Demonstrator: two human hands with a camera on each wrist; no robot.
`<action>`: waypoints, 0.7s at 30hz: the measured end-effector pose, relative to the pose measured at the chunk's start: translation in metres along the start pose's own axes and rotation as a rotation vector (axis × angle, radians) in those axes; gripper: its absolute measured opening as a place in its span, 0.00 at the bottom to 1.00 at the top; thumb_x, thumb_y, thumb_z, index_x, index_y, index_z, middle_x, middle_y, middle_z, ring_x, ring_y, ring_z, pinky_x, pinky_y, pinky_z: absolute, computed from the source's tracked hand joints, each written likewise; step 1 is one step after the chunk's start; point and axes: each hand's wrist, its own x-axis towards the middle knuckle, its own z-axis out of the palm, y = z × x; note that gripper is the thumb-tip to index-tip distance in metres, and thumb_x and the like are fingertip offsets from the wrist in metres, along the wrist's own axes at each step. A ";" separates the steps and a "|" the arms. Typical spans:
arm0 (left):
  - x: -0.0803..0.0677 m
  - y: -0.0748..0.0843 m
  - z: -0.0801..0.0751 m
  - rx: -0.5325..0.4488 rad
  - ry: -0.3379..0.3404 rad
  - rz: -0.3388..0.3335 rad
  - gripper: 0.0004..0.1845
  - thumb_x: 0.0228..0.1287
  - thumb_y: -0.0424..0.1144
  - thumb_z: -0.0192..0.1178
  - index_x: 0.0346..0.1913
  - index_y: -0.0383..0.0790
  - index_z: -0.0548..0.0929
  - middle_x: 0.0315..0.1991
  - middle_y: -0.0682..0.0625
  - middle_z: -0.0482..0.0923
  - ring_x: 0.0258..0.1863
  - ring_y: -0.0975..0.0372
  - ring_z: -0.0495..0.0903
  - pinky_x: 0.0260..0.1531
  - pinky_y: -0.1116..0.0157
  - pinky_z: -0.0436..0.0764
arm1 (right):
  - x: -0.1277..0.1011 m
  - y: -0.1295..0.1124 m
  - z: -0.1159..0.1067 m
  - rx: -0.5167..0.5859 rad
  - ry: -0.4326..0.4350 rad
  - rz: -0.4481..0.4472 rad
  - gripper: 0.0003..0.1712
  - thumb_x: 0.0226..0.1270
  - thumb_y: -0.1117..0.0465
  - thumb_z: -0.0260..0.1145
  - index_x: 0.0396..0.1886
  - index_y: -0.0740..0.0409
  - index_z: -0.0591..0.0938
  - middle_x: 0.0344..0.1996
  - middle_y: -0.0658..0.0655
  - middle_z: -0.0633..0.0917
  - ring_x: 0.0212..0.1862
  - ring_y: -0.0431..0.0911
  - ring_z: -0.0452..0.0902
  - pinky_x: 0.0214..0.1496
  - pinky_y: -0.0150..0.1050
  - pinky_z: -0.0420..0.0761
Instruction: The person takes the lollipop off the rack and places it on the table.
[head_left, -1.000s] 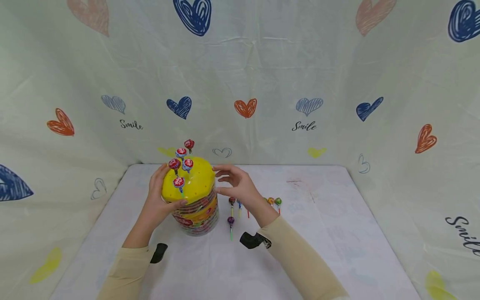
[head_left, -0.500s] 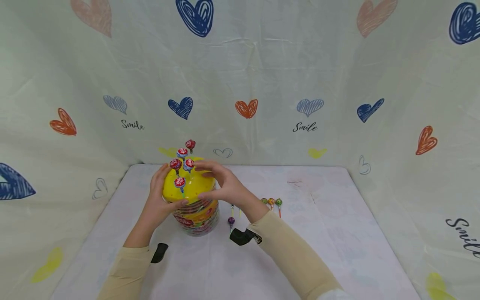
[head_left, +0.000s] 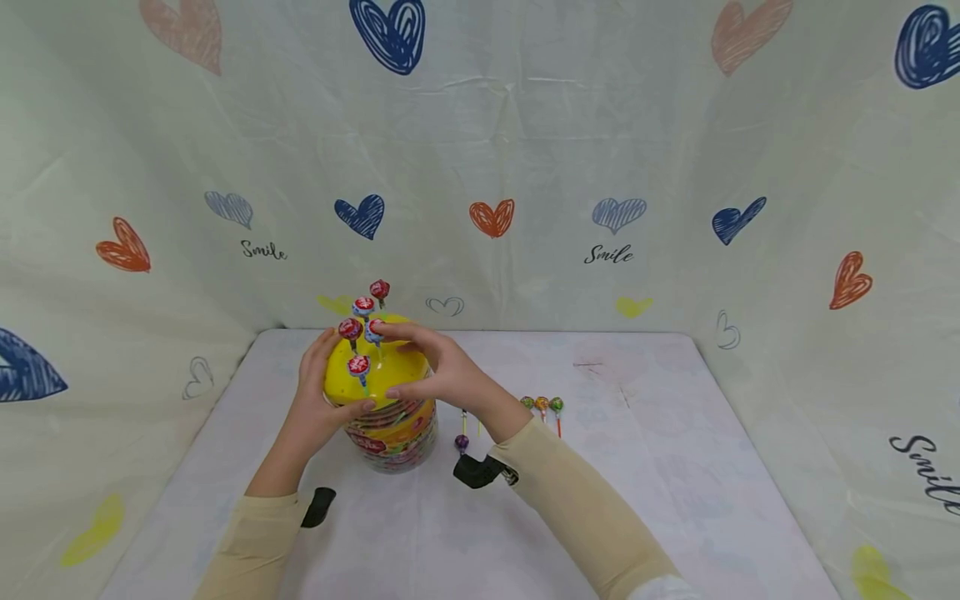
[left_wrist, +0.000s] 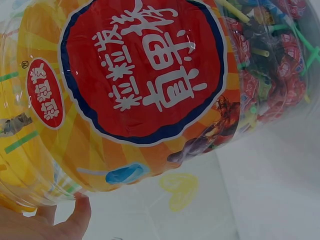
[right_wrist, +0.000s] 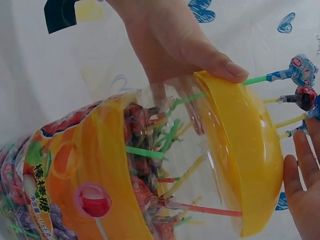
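A clear plastic lollipop jar [head_left: 392,437] with a yellow domed lid [head_left: 348,385] stands upright on the table. Several wrapped lollipops [head_left: 358,367] stick up from holes in the lid. My left hand [head_left: 318,392] grips the jar at its lid, thumb in front and fingers round the far side. The right hand [head_left: 442,375] lies over the lid's right part, its fingers stretched to a blue-wrapped lollipop and the thumb on the lid's near edge. In the right wrist view, right fingertips [right_wrist: 302,150] are right at the lollipop sticks. More lollipops [left_wrist: 292,70] fill the jar.
Right of the jar, several loose lollipops [head_left: 542,403] lie on the white table [head_left: 637,483]; my right forearm hides some of them. A pale curtain [head_left: 555,150] printed with hearts hangs behind the table and at both sides.
My right hand has moved left from beside the jar onto the lid, reaching the blue-wrapped lollipop. The left hand has kept its grip, and the jar has stayed in place.
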 end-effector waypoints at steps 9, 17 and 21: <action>-0.001 0.002 0.000 0.006 0.001 -0.007 0.53 0.55 0.37 0.73 0.77 0.42 0.48 0.76 0.41 0.35 0.71 0.40 0.46 0.65 0.36 0.57 | 0.001 0.000 0.001 0.038 0.007 -0.030 0.41 0.55 0.68 0.72 0.70 0.58 0.69 0.65 0.52 0.73 0.64 0.40 0.67 0.67 0.39 0.68; 0.000 0.003 0.000 0.007 0.000 -0.019 0.53 0.56 0.37 0.72 0.77 0.42 0.48 0.76 0.41 0.35 0.71 0.40 0.47 0.65 0.37 0.57 | -0.006 -0.004 -0.006 0.121 0.040 -0.133 0.40 0.56 0.76 0.69 0.70 0.66 0.66 0.67 0.59 0.70 0.64 0.47 0.68 0.68 0.47 0.68; 0.000 0.005 0.000 0.005 0.001 -0.029 0.53 0.55 0.35 0.72 0.77 0.42 0.48 0.76 0.42 0.36 0.71 0.41 0.46 0.65 0.38 0.58 | -0.017 0.000 -0.013 0.174 0.067 -0.148 0.39 0.56 0.79 0.68 0.68 0.70 0.65 0.67 0.63 0.69 0.64 0.50 0.68 0.69 0.51 0.66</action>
